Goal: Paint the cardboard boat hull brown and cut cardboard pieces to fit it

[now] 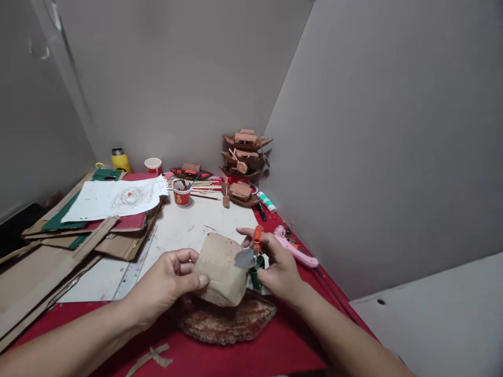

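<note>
My left hand (168,280) pinches a beige, box-shaped piece of cardboard (220,275) at its left side, thumb on the near face. In my right hand (281,272) is a pair of shears (245,258) with a broad grey blade, one orange grip and one green grip. The blade lies against or just in front of the right part of the cardboard piece; I cannot tell whether it touches. Below both hands, a rough brown, boat-shaped slab (228,325) rests on the red cloth, partly hidden by the cardboard.
Several small brown model boats (241,192) are at the back, some stacked. A paint cup (181,195) stands near thin sticks. Stacked cardboard (51,275) and a scribbled paper (118,201) lie at left. A pink-handled tool (301,255) is at right, near the wall.
</note>
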A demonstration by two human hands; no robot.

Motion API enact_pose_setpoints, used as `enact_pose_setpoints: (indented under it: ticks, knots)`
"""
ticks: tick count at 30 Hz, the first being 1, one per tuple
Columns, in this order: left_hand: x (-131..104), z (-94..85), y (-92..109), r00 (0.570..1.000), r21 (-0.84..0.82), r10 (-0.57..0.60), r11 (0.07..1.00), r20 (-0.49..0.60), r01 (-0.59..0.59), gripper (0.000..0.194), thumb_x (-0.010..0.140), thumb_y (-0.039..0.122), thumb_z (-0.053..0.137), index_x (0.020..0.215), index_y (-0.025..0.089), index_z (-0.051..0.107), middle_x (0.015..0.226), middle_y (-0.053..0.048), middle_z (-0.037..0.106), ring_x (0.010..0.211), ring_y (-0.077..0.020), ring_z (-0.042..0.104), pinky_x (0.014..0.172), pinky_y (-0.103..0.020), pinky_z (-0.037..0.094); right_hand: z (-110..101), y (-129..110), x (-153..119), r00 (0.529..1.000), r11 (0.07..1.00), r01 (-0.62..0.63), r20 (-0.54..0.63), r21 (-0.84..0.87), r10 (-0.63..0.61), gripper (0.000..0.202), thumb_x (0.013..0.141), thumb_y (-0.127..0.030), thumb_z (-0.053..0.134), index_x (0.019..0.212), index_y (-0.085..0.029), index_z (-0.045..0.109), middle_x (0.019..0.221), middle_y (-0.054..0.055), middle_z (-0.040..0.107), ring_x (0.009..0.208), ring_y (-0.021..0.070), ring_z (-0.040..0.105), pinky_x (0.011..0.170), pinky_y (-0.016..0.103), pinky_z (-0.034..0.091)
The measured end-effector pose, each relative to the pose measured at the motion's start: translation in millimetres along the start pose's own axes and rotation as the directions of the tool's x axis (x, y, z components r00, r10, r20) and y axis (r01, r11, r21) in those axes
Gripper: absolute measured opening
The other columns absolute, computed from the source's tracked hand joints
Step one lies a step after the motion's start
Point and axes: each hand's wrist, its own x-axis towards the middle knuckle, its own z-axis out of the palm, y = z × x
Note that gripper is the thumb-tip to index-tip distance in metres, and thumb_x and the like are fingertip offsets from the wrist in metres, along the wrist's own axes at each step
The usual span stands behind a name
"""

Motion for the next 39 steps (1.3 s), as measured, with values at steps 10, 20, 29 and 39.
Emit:
enact_pose_setpoints:
  ticks: [10,20,29,39]
  knots:
    - [-12.5,-1.4,-13.7,0.991,0.126,-0.038,0.991,-0.129,0.054,0.051,0.057,0.024,0.089,0.093,0.02,0.053,0.066,0.006,0.065,0.057,-0.0103,0.06,0.055,-0.018,0.043,6.6,-3.0,-4.9,0.982,0.992,0.124,0.144,-0.013,-0.121,0.023,0.078,-0.014,0.063,0.098,-0.022,0.055,0.088,0.006,0.071,0.077,0.0185,0.069,0.069,0.028,0.054]
    - [-45.0,22.1,-5.1,0.942,0.706,0.304,0.698,-0.141,-0.12,0.041,0.077,0.028,0.07,0.117,0.022,0.061,0.07,0.002,0.063,0.064,-0.015,0.056,0.06,-0.024,0.044,-8.2,-30.3,-5.0,0.966,0.989,-0.059,0.257,0.134,0.023,0.014,0.077,-0.017,0.063,0.084,-0.022,0.052,0.077,0.001,0.061,0.067,0.014,0.058,0.062,0.025,0.048]
    - [-38.3,17.7,-25.4,0.922,0.921,0.369,0.31,0.113,-0.237,0.023,0.085,0.019,0.057,0.107,0.02,0.066,0.099,-0.007,0.075,0.086,-0.0229,0.068,0.075,-0.032,0.049,-16.8,-27.1,-10.4,0.882,0.998,0.051,0.468,0.028,-0.058,0.009,0.08,-0.016,0.06,0.087,-0.019,0.055,0.083,0.003,0.064,0.07,0.0148,0.06,0.066,0.025,0.047]
    - [-37.8,8.1,-43.2,0.806,0.916,0.461,-0.04,0.371,-0.398,0.024,0.09,0.02,0.05,0.113,0.02,0.057,0.085,-0.006,0.068,0.073,-0.0213,0.059,0.066,-0.033,0.041,-17.1,-21.7,-13.1,0.898,0.974,0.226,0.391,-0.01,-0.205,0.004,0.086,-0.017,0.058,0.089,-0.019,0.056,0.079,0.006,0.065,0.071,0.0178,0.059,0.065,0.028,0.047]
